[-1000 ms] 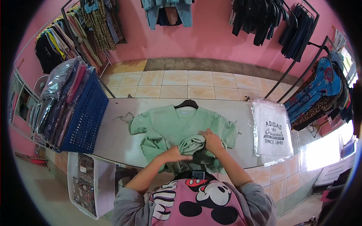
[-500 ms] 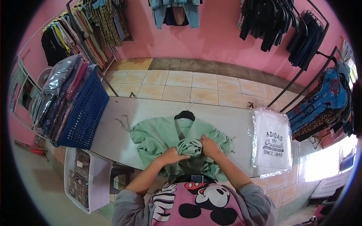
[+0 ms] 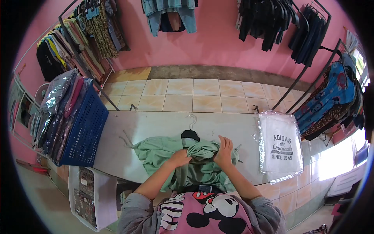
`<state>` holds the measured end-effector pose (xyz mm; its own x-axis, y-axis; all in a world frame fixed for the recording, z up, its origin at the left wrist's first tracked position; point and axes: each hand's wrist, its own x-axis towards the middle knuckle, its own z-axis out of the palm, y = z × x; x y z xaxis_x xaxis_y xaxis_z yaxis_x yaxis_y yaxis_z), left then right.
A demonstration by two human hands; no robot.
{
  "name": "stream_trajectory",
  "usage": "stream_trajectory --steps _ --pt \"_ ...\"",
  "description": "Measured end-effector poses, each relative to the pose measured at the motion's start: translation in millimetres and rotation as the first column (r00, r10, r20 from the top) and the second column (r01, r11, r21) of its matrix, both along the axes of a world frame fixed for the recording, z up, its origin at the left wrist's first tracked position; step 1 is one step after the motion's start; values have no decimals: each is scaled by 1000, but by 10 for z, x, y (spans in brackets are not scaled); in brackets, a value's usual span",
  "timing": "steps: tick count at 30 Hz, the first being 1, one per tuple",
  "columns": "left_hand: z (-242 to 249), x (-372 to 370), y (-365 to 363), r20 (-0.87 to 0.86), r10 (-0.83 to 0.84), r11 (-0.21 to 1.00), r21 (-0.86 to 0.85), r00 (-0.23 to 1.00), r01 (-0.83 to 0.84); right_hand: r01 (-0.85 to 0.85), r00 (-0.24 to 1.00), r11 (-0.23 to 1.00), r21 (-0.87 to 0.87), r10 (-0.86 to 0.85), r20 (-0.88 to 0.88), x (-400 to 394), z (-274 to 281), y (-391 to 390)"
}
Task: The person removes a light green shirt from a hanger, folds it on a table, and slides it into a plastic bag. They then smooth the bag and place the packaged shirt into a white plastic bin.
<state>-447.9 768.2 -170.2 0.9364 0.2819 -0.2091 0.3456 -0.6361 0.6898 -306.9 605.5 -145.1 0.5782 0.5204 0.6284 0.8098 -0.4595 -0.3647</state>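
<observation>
A light green garment [image 3: 156,150] lies spread over the table's front edge, with a black-shouldered hanger [image 3: 190,135] at its neck. Its clear hook points away from me. My left hand [image 3: 180,158] is closed on the gathered middle of the cloth. My right hand [image 3: 223,153] rests against the right end of the bunched roll, fingers stretched upward; its thumb side is partly hidden by fabric. A drawstring trails from the garment's left side.
On the white table [image 3: 128,121], a blue basket [image 3: 83,128] of plastic-wrapped clothes stands left. A bagged white printed item [image 3: 279,146] lies right. Below left is a white bin [image 3: 105,199]. Clothes racks line the pink wall [image 3: 218,46].
The bunched cloth has moved up over the neckline and stretched sideways. My right hand has shifted slightly right and its fingers have straightened. The camera view has tilted a little.
</observation>
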Motion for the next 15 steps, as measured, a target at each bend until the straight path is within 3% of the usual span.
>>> stream_trajectory --steps 1,2,3,5,6,7,8,9,10,11,15 --pt "-3 42 38 52 19 998 -56 998 -16 11 1000 1000 3 -11 4 -12 -174 -45" --pt "-46 97 89 57 10 999 -54 998 -7 -359 929 933 -3 358 92 -43 -498 -137" --pt "-117 157 148 78 15 998 -68 997 -10 -677 719 735 -44 673 170 -58 -657 -173" --pt "-137 214 182 97 15 997 -83 995 -7 -861 500 508 -26 855 141 -301 -348 -70" --pt "-123 248 167 162 64 993 -110 985 -47 -858 505 513 -25 852 140 -376 -405 4" --pt "-109 269 152 225 114 987 -140 968 -84 -765 644 621 -174 730 -229 -444 -578 81" --pt "-81 274 139 223 108 987 -139 969 -78 -676 715 646 -355 457 -530 -482 -831 148" --pt "-22 268 118 231 76 990 -133 970 -46 -587 805 634 -503 526 -276 -359 -1576 218" --pt "64 254 95 240 43 992 -125 970 -13 -471 853 280 -836 385 -352 -368 -676 252" --pt "314 203 35 140 16 999 -50 990 -9 -322 941 931 -174 294 -168 -177 -1658 184" --pt "220 58 -18 138 -193 981 23 971 191 -312 942 935 -168 281 -183 -36 -1573 8"
